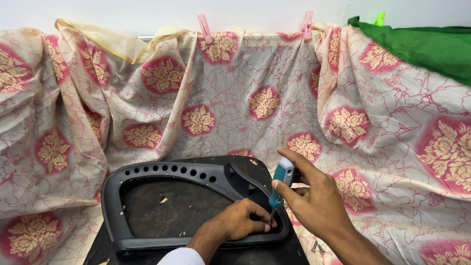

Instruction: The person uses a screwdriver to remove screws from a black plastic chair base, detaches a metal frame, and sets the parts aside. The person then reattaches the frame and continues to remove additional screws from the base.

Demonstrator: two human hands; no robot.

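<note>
Screwdriver (279, 186) work is under way on the dark grey plastic frame (147, 179), a curved, open piece with a row of round holes along its upper bar. It lies flat on a black counter (98, 250) in front of me, lower middle of the view, with floral cloth (255, 98) draped behind and around it.

My right hand (319, 201) has its fingers closed round the teal handle, and the shaft points down at the frame's lower right corner. My left hand (240, 221) rests on that same corner, fingers pinched narrow right at the tip; I cannot tell whether they hold a screw or only steady the blade, as the spot is hidden beneath them.

Two loose screws (316, 247) lie on the cloth just beside the frame's right end, near my right wrist.

As for progress, I judge the job partway: the screws lying free suggest some fastenings are dealt with or waiting, and the one at this corner is in hand now. Whether other fixing points remain, the view does not show.

Pink clothes pegs (204, 27) pin the cloth at the top, and a green fabric (422, 49) hangs upper right.
</note>
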